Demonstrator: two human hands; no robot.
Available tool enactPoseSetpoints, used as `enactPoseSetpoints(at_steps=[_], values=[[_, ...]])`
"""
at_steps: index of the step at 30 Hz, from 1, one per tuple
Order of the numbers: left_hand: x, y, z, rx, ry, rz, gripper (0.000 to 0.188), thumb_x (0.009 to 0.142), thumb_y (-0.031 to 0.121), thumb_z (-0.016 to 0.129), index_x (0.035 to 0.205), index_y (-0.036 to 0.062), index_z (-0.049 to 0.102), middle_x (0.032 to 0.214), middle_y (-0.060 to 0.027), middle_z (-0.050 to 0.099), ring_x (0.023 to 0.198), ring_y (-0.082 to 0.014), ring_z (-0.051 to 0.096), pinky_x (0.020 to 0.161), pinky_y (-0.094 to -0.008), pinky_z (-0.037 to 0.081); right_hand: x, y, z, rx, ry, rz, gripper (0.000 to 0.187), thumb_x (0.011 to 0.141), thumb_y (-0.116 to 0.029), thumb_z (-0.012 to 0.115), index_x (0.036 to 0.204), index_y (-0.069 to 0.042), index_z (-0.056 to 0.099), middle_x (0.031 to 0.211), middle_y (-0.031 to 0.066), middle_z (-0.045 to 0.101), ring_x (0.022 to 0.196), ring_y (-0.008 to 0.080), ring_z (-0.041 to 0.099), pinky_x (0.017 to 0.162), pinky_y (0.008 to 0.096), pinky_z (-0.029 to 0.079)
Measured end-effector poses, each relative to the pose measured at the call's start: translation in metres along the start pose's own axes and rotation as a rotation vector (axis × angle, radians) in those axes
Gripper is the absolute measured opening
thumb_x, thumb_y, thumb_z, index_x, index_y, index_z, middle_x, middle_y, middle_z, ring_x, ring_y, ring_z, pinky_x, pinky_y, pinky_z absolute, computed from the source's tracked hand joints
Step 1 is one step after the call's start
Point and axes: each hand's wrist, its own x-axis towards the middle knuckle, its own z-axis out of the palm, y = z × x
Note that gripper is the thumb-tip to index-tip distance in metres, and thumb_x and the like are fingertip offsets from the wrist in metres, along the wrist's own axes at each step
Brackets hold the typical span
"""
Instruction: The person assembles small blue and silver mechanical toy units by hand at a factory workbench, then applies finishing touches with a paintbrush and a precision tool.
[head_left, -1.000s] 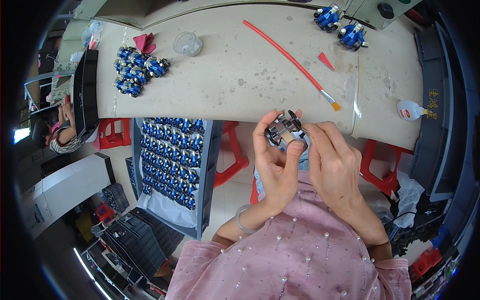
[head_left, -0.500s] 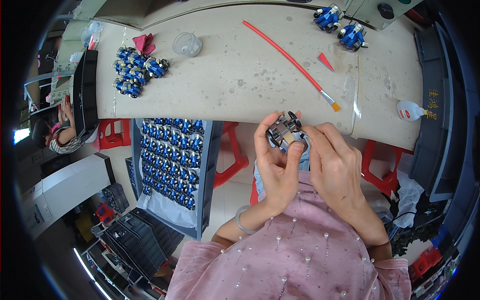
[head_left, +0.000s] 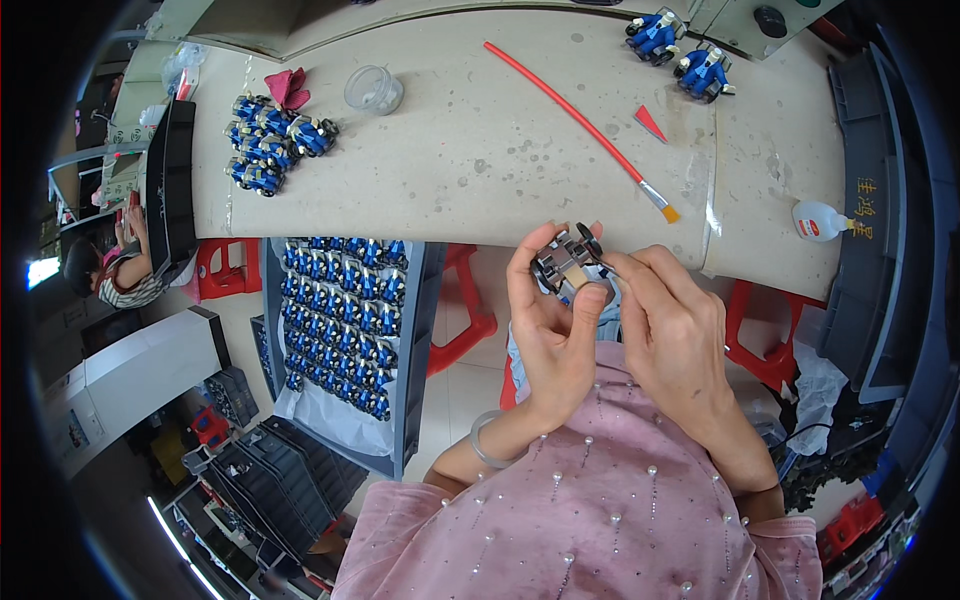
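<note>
My left hand grips a small toy vehicle between thumb and fingers, just off the table's near edge. Its grey and tan underside faces up and black wheels show at its ends. Pinched fingers of my right hand meet the toy's right side beside a wheel. Whatever those fingertips hold, if anything, is hidden. Beyond my hands lies a long red-handled paintbrush with yellow bristles. Finished-looking blue toy figures on vehicles stand in a cluster at the left, and two more blue toy figures at the far right.
A grey crate holding rows of blue figures stands left of me, below the table. On the tabletop are a clear cup, a red cloth, a red triangular piece and a white bottle. Another person sits far left.
Almost nothing differs. My right hand has shifted very slightly against the toy; my left hand keeps the same hold.
</note>
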Motion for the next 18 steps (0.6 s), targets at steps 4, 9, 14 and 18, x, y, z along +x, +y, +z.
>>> enactPoseSetpoints(at_steps=[4, 9, 14, 18], values=[[-0.001, 0.000, 0.002, -0.037, 0.009, -0.004, 0.055, 0.089, -0.005, 0.052, 0.137, -0.0004, 0.026, 0.129, -0.0151, 0.045, 0.125, -0.0307, 0.045, 0.099, -0.0363, 0.043, 0.000, 0.000, 0.000, -0.005, -0.010, -0.004, 0.028, 0.072, 0.003, 0.059, 0.100, 0.005, 0.061, 0.088, 0.0101, 0.057, 0.056, 0.0271, 0.060, 0.048, 0.0358, 0.047], [-0.001, 0.000, 0.003, -0.006, 0.011, -0.009, 0.055, 0.089, -0.006, 0.052, 0.137, -0.0009, 0.026, 0.129, -0.0154, 0.045, 0.125, -0.0307, 0.045, 0.100, -0.0365, 0.043, -0.001, -0.001, 0.001, -0.040, 0.010, 0.014, 0.027, 0.072, 0.004, 0.059, 0.100, 0.005, 0.061, 0.088, 0.0097, 0.057, 0.056, 0.0272, 0.060, 0.048, 0.0356, 0.046], [0.001, 0.002, 0.002, -0.030, 0.012, 0.005, 0.054, 0.089, -0.004, 0.053, 0.136, -0.0013, 0.026, 0.128, -0.0157, 0.046, 0.124, -0.0306, 0.046, 0.100, -0.0367, 0.042, 0.001, -0.002, 0.002, -0.032, 0.048, 0.016, 0.026, 0.074, 0.004, 0.059, 0.100, 0.004, 0.061, 0.087, 0.0095, 0.057, 0.056, 0.0265, 0.060, 0.048, 0.0356, 0.046], [0.008, 0.003, -0.008, -0.146, 0.018, -0.080, 0.050, 0.091, 0.002, 0.053, 0.136, -0.0015, 0.030, 0.123, -0.0161, 0.051, 0.122, -0.0314, 0.049, 0.099, -0.0368, 0.043, 0.005, 0.000, -0.004, 0.079, 0.009, 0.032, 0.031, 0.074, 0.007, 0.057, 0.105, 0.002, 0.061, 0.085, 0.0098, 0.057, 0.061, 0.0274, 0.061, 0.051, 0.0372, 0.046]])
